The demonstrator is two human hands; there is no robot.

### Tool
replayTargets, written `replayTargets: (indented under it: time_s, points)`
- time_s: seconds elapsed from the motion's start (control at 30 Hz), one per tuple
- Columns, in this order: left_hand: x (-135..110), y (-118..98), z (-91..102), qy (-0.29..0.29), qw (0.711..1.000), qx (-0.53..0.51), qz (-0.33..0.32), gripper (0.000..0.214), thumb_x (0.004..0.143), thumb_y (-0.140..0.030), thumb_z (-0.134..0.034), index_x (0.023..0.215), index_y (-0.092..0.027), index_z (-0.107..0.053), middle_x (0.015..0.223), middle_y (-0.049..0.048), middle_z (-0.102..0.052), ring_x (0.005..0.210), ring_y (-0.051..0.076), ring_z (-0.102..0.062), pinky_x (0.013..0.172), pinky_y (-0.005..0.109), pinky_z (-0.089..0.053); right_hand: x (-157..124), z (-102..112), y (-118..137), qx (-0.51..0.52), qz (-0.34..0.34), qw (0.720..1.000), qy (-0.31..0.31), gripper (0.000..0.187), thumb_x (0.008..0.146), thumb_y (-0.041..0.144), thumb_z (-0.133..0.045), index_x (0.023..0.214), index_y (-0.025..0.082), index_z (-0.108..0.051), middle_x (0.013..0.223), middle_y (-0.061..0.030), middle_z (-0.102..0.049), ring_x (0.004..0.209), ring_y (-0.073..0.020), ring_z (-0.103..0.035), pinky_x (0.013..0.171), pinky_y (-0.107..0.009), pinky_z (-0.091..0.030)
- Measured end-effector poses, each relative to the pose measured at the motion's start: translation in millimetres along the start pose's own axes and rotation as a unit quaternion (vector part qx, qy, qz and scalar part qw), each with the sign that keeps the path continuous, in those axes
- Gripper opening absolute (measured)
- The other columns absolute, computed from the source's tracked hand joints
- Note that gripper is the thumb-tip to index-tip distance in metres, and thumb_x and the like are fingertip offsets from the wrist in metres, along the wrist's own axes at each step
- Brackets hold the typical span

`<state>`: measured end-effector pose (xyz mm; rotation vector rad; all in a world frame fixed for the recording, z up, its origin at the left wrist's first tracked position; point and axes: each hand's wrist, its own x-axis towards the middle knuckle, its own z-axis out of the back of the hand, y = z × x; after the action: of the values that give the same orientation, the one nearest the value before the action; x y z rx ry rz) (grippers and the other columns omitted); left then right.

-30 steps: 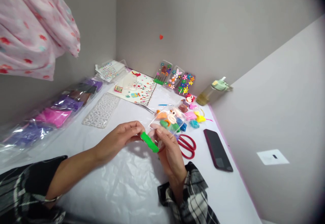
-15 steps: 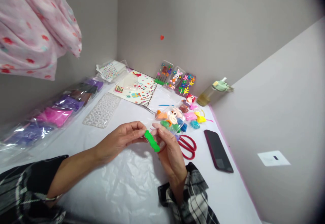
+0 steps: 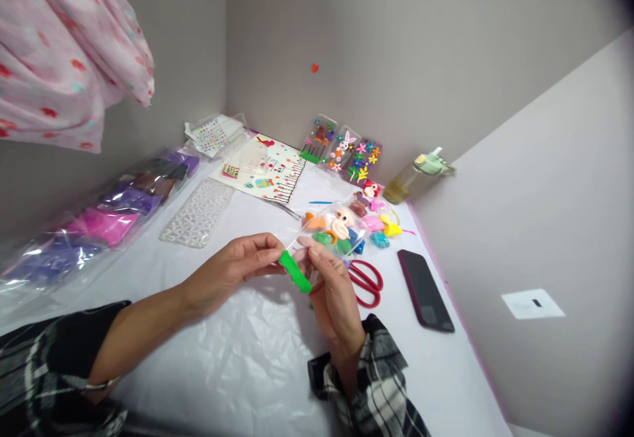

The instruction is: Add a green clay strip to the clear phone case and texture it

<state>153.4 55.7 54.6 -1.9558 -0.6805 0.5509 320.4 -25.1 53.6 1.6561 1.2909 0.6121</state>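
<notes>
Between my hands is a clear case, apparently a phone case, with a bright green clay strip (image 3: 296, 272) along its near end. My left hand (image 3: 250, 260) is closed, thumb and fingers pinching the strip's upper left corner. Curled round the right side of the case is my right hand (image 3: 333, 285), its thumb reaching over the clear part. Just beyond my fingers lie clay lumps in orange, green and blue and a pale clay figure (image 3: 341, 226) with dark eyes, partly seen through clear plastic. Red-handled scissors (image 3: 366, 284) lie beside my right hand, blades hidden.
A dark phone (image 3: 426, 292) lies at the right edge. Decorated cases (image 3: 341, 150) lean on the wall near a green-lidded bottle (image 3: 419, 173). A drawn-on sheet (image 3: 260, 169), a patterned clear case (image 3: 198, 214) and bagged clay packs (image 3: 106, 222) lie left. Pink cloth (image 3: 74, 54) hangs above.
The green strip has shifted slightly up and left with my hands, which keep their hold. The whole view has moved a little.
</notes>
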Motion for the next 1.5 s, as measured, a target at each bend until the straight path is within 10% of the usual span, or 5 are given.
replayTargets:
  time_s: [1.5]
  points:
    - [0.2,-1.8,13.4,0.003,0.990,0.135,0.027,0.030,0.088,-0.048,-0.081,0.088,-0.020,-0.070,0.089,-0.0008,-0.065,0.091,0.019,-0.058,0.088,0.032,-0.040,-0.6,4.3,-1.4,-0.088,0.020,0.995,0.043,0.023,0.087,0.038,-0.080,0.102,0.024,-0.087,0.085,-0.0025,-0.080,0.066,-0.0121,-0.060,0.064,-0.025,-0.046]
